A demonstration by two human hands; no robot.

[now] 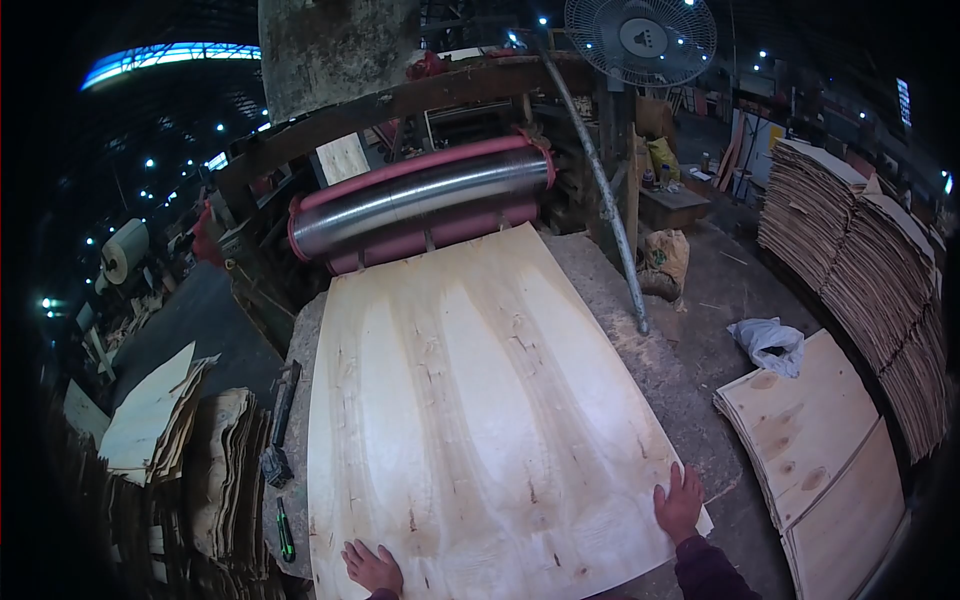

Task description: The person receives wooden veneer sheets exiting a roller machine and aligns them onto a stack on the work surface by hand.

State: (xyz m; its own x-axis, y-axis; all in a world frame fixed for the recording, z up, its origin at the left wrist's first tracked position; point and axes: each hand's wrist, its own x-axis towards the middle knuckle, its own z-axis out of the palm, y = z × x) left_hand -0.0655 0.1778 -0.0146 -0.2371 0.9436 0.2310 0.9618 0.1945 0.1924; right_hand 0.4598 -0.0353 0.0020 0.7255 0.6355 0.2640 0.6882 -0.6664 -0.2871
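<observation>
Industrial woodworking workshop, dimly lit.
About the roller machine (425, 193): a broad wood sheet (460, 400) in front, tall stacked sheets (815, 215) to its right, rougher stacks (222, 465) front left, a caged fan (643, 38) above right, scattered lamps (150, 162) behind.

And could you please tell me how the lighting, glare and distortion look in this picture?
Head view: corners darkened, strong wide-angle bowing likely exaggerating the curve of the sheet stacks at right; head view again: bright glare along the metal roller, soft sheen on the wood sheet, dim background dotted with bright lights.
</observation>
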